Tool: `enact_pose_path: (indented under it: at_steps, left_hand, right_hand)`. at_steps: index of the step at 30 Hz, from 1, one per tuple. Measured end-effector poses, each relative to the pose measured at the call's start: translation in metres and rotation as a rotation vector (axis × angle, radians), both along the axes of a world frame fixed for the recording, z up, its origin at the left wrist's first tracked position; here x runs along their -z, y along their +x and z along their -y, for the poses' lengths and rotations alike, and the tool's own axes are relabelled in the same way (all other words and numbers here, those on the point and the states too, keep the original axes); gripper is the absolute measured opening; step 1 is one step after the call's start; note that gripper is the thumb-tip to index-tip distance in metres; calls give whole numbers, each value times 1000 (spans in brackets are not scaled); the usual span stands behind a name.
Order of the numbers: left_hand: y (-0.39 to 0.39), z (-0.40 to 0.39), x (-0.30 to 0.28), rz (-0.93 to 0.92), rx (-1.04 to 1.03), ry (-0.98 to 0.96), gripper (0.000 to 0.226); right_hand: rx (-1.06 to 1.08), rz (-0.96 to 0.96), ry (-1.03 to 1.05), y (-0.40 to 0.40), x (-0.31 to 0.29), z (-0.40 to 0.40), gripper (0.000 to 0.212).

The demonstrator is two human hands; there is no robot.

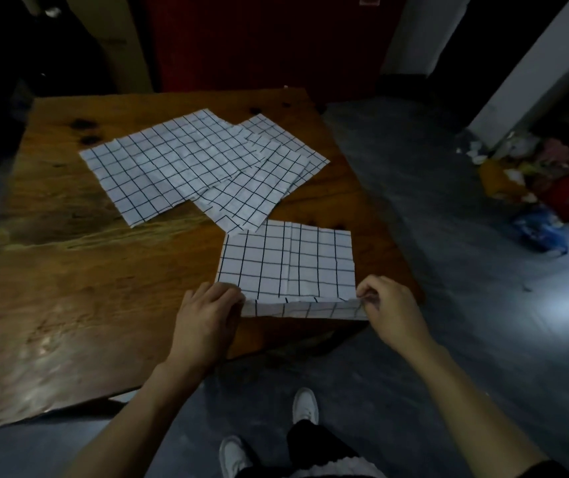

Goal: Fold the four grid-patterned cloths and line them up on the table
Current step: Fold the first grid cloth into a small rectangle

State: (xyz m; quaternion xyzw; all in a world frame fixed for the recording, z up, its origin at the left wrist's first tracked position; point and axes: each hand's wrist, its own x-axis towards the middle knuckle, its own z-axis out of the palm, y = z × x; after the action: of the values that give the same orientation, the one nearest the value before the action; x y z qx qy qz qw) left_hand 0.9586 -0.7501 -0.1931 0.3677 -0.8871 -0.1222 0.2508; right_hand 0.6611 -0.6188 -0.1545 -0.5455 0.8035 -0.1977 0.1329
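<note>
A white cloth with a black grid (286,263) lies at the near right corner of the wooden table (69,270). Its near edge is lifted off the table. My left hand (207,315) pinches the near left corner of that cloth. My right hand (390,312) pinches its near right corner. Further back, three more grid cloths lie flat and overlap: one at the left (131,177), one in the middle (200,150), and one at the right (259,188), with another layer showing behind (276,132).
The table's right edge (372,201) runs close to the cloth I hold. On the grey floor to the right lies a heap of bags and rubbish (545,181). My white shoes (305,405) stand below the table's near edge. A red door (259,39) is behind the table.
</note>
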Motion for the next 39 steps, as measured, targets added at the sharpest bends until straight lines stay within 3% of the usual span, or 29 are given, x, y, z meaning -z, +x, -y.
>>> enact_pose_path:
  at_steps: [8, 13, 18, 24, 26, 28, 32, 39]
  left_hand:
    - [-36, 59, -21, 91, -46, -83, 17]
    - [-61, 108, -21, 232, -128, -50, 2]
    - [-80, 147, -14, 370, -158, 30, 11]
    - [-105, 175, -14, 328, -162, 52, 9]
    - [-109, 179, -13, 329, -169, 94, 22]
    - [-108, 175, -10, 333, -155, 127, 35]
    - [-92, 157, 5, 331, -70, 149, 38]
    - [-58, 115, 43, 443, 129, 227, 31]
  right_hand:
    - [-25, 49, -27, -37, 6, 54, 18]
    - [7, 80, 68, -74, 12, 89, 14]
    - [13, 95, 103, -89, 26, 114, 23]
    - [191, 81, 102, -92, 41, 129, 16]
    - [255, 90, 81, -89, 42, 129, 16]
    - [295, 108, 78, -82, 43, 126, 31]
    - [324, 81, 101, -65, 53, 110, 55]
    - [414, 95, 164, -25, 75, 56, 51]
